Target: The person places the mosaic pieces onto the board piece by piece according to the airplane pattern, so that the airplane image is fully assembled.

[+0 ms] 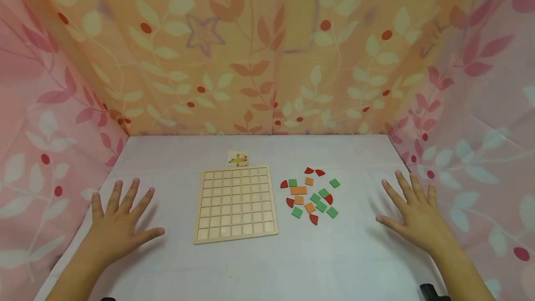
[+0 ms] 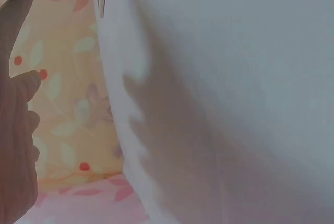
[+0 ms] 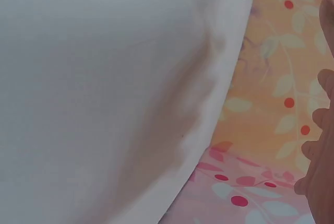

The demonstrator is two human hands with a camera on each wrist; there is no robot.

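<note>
My left hand point(image 1: 119, 229) hovers over the left side of the table with its fingers spread, holding nothing. The right hand point(image 1: 418, 217) is spread in the same way at the right, also with nothing in it. Between them lies a square wooden grid board point(image 1: 236, 204), nearest the left hand. Right of the board, several flat pieces are scattered: green squares point(image 1: 321, 206), orange squares point(image 1: 309, 181), an orange rectangle point(image 1: 298, 190) and red quarter-round pieces point(image 1: 314, 219). A small picture card point(image 1: 238, 159) lies at the board's far edge.
A white cloth covers the table point(image 1: 334, 264). Patterned curtains close it in: an orange one point(image 1: 259, 59) at the back and pink ones at the left point(image 1: 50, 120) and right point(image 1: 472, 120). A black object point(image 1: 430, 291) shows by the right forearm.
</note>
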